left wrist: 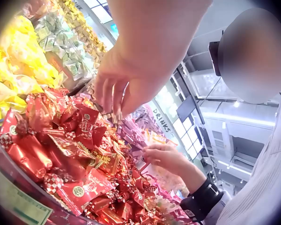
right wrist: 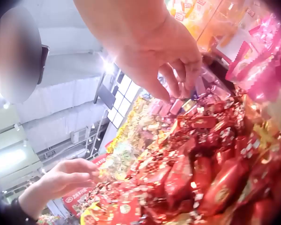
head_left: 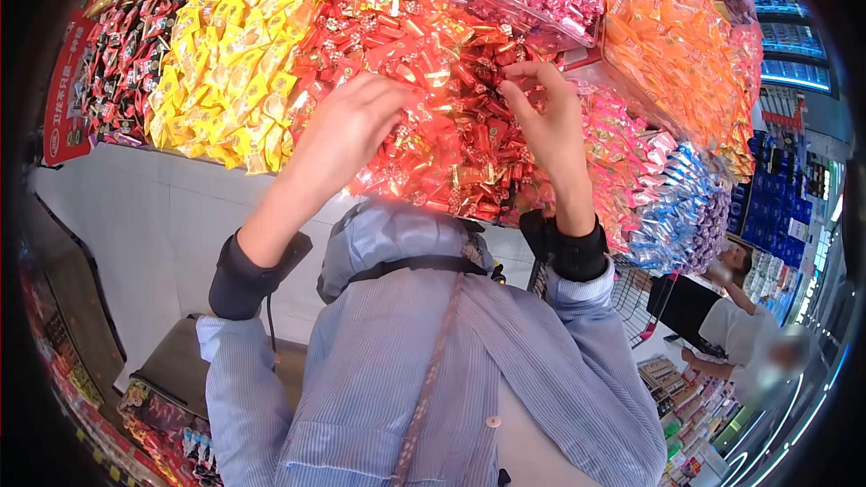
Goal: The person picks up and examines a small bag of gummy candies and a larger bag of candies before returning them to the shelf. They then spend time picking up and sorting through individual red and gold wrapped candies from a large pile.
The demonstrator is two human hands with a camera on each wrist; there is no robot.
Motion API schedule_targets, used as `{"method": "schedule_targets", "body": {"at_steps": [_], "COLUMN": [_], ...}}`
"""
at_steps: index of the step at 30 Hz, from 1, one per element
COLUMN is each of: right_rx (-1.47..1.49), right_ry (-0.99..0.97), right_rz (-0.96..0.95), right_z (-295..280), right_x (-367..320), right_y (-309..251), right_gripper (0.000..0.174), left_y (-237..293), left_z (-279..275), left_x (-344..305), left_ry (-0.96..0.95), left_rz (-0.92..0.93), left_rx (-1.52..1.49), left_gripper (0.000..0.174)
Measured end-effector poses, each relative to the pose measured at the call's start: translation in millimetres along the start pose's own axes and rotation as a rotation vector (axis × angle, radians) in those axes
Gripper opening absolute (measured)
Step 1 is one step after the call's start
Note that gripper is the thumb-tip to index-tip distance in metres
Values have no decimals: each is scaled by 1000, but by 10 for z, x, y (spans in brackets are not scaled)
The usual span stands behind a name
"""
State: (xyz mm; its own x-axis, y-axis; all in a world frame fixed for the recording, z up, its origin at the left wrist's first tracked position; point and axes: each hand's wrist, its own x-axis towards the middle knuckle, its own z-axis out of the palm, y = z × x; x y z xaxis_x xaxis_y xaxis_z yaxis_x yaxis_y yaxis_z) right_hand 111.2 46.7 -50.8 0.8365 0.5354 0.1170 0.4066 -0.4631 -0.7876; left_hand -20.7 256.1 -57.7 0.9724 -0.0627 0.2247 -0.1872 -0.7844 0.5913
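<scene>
Red-wrapped candies (head_left: 424, 153) fill a bin in front of me, some bright red and others darker and glossy. My left hand (head_left: 356, 117) hangs over the left part of this heap, its fingers bent loosely downward; in the left wrist view the fingertips (left wrist: 116, 115) reach close over the wrappers. On the right my right hand (head_left: 550, 117) hovers above the darker candies, thumb and forefinger spread apart. From the right wrist view, the right hand's fingers (right wrist: 180, 77) dangle over the far edge of the red pile. No candy shows clearly in either hand.
Yellow-wrapped candies (head_left: 230, 72) lie to the left, beside black-and-red packets (head_left: 126, 63). Orange packets (head_left: 672, 45) and blue-wrapped sweets (head_left: 672, 207) are on the right. A shopping cart (head_left: 636, 302) stands at the right, near another person (head_left: 722, 320). A bag (head_left: 388, 239) hangs at my front.
</scene>
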Motion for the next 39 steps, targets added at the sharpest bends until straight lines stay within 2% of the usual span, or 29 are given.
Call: {"method": "schedule_targets", "body": {"at_steps": [3,7,10,13,14,16,17,20,25,31,34,37,39], "right_rx": [40,116,91,175,247,391,461,650,904,903,519,356,331], "right_ry": [-75,-82,-64,-62,-73,-100,-127,-196,-287,-314,-226,-281,-341], "right_rz": [10,55,7,20,1,-37,18,163,284,279,130,-77,-41], "right_z": [65,59,26,3,22,65,58,50,44,53,145,175,182], "right_x": [-142,-244,-271,-284,-291,-310,-323,-341,-321,-354,-448,-526,-585], "right_y": [-111,-101,-79,-182,-216,-280,-311,-352,-327,-330,-245,-244,-232], "right_gripper": [17,16,18,21,22,25,23,19,11,9,11,13,14], "left_y": [29,94,59,102,166,228,245,301,211,239,314,336,330], "left_z": [180,238,209,116,87,72,59,-50,-11,-14,90,151,197], "left_x": [134,207,219,201,195,166,151,154,132,107,19,-116,-226], "left_ry": [-51,-253,-188,24,12,-24,-41,-144,-69,-74,4,6,-1], "left_rz": [173,175,158,14,-134,-308,-397,-445,-441,-446,-426,-476,-503], "left_rx": [251,422,405,-29,-324,-673,-848,-1117,-1166,-1236,-1147,-1103,-1103], "left_gripper": [34,32,26,23,20,21,22,23,16,13,18,24,23]}}
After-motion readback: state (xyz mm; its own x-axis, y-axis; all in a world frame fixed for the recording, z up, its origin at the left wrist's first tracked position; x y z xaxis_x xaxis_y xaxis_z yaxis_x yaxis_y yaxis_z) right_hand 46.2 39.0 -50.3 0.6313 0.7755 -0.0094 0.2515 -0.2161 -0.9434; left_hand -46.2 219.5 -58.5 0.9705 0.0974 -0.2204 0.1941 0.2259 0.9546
